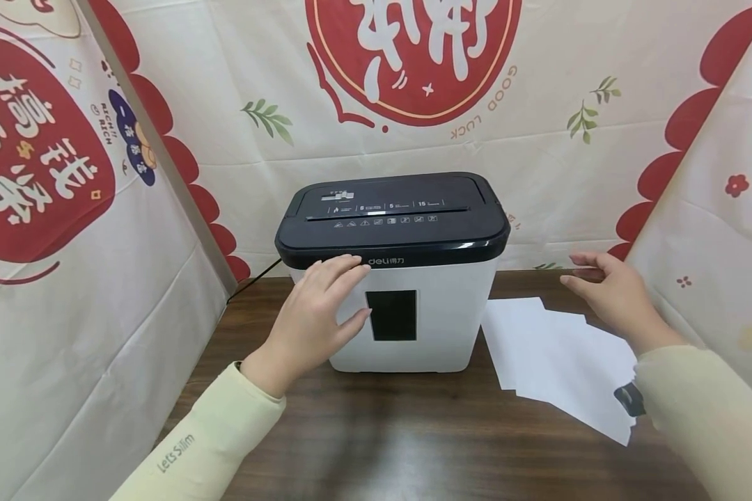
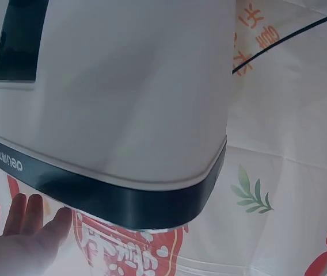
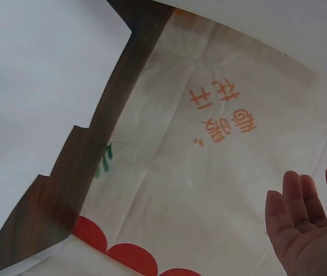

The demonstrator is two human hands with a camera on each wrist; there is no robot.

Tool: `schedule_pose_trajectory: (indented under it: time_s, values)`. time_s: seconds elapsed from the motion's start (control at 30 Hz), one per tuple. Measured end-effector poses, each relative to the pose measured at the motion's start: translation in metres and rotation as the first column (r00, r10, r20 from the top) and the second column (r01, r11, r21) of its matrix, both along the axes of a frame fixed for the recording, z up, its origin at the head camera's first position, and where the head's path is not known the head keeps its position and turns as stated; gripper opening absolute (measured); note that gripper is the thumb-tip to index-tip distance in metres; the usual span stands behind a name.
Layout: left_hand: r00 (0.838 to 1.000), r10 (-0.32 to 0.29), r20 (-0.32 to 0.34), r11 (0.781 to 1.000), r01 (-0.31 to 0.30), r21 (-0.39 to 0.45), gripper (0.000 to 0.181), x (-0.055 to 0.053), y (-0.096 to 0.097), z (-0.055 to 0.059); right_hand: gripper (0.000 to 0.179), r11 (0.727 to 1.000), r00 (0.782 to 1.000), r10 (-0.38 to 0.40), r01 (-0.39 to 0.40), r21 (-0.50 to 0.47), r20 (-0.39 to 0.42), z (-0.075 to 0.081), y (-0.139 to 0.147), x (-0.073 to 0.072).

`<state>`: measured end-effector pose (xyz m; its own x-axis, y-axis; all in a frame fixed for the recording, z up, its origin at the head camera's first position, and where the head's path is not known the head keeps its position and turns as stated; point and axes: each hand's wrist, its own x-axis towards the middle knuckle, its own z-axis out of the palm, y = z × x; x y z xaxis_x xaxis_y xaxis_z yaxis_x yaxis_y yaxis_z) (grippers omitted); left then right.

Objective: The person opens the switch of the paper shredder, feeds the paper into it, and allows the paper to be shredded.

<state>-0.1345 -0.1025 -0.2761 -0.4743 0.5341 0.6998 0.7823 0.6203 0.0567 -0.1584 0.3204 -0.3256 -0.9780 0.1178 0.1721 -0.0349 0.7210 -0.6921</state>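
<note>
A paper shredder point(image 1: 439, 306) with a white bin and a black top stands upright in the middle of the table. In front of its left side my left hand point(image 1: 316, 309) hovers with fingers extended, holding nothing; in the left wrist view the fingertips come close to the black rim, and I cannot tell whether they touch. Over to the right, my right hand point(image 1: 620, 296) is raised above fanned sheets of white paper point(image 1: 551, 355), its fingers loosely bent around nothing. The sheets lie flat beside the shredder, partly hidden by my right sleeve.
A dark wooden table point(image 1: 376, 431) carries everything. Printed cloth point(image 1: 413, 149) hangs behind and along both sides. A black cord point(image 1: 257, 278) runs from the shredder's back left toward the corner. A slot point(image 1: 388, 214) crosses the shredder's top.
</note>
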Motion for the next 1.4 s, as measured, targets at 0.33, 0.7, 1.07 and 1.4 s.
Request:
schedule_pose_trajectory:
  time_s: [0.33,0.7,1.07,1.4]
  values:
    - [0.999,-0.031,-0.022,0.999,0.03,-0.013,0.054,0.0,0.003,-0.016,0.06,0.999,1.0,-0.017,0.018,-0.03,0.023,-0.023,0.016,0.007]
    - [0.999,-0.047,0.006,0.998,0.047,-0.043,0.053,0.004,0.005,-0.042,0.068,0.996,0.989,-0.087,0.09,-0.02,0.122,-0.042,0.026,0.016]
    - [0.998,-0.039,0.039,0.997,0.041,-0.059,0.053,0.005,0.008,-0.065,0.072,0.988,0.966,-0.153,0.154,0.013,0.21,-0.063,0.041,0.019]
    - [0.996,-0.042,0.08,0.997,0.047,-0.056,0.056,0.008,0.009,-0.081,0.073,0.978,0.923,-0.208,0.201,0.058,0.322,-0.08,0.058,0.022]
